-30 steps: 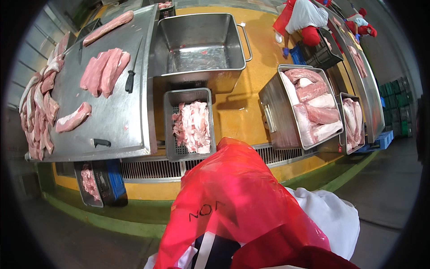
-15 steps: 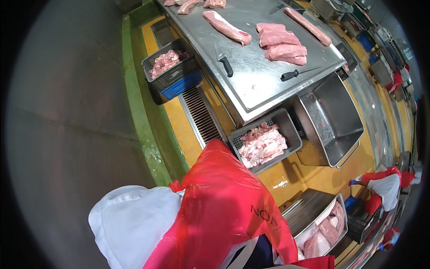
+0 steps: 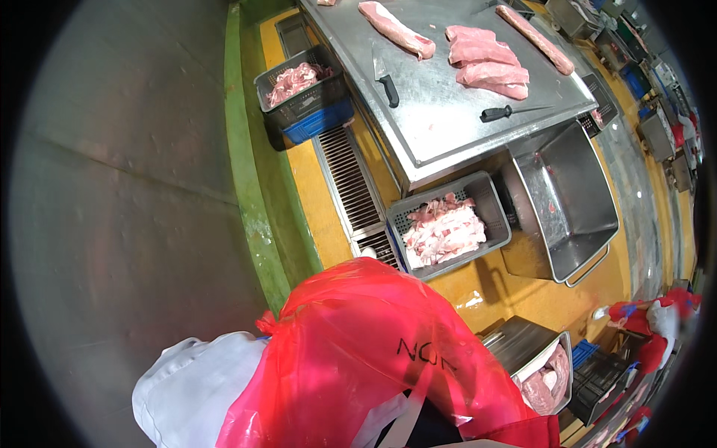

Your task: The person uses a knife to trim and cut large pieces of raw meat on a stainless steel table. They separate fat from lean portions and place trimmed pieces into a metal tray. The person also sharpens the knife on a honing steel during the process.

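Neither of my hands shows. My white sleeve [image 3: 194, 384] bulges out at the lower left, and a red plastic apron [image 3: 321, 321] covers my front. Ahead stands a steel table [image 3: 441, 138]. On it lie a pork loin [image 3: 396, 31], several overlapping slabs of pork [image 3: 489, 63] and a long, thin strip of meat [image 3: 534, 39]. A black-handled knife [image 3: 388, 89] rests near the table's left edge. Close to the front edge lies a second black-handled tool [image 3: 497, 113] with a thin blade or rod. Below the near corner, a grey crate [image 3: 489, 200] holds pale meat trimmings [image 3: 446, 231].
A grey crate [image 3: 287, 116] of trimmings sits on a blue crate [image 3: 317, 131] left of the table. A floor drain grate [image 3: 349, 179] runs beside a green kerb [image 3: 258, 201]. Right stand a steel tub [image 3: 579, 187] and a bin of meat [image 3: 545, 384]. People [image 3: 657, 325] work far right.
My view has shifted, so the table and crates sit slightly higher and farther right. Meat at the table's far left has mostly left the picture. A person at the right has changed posture.
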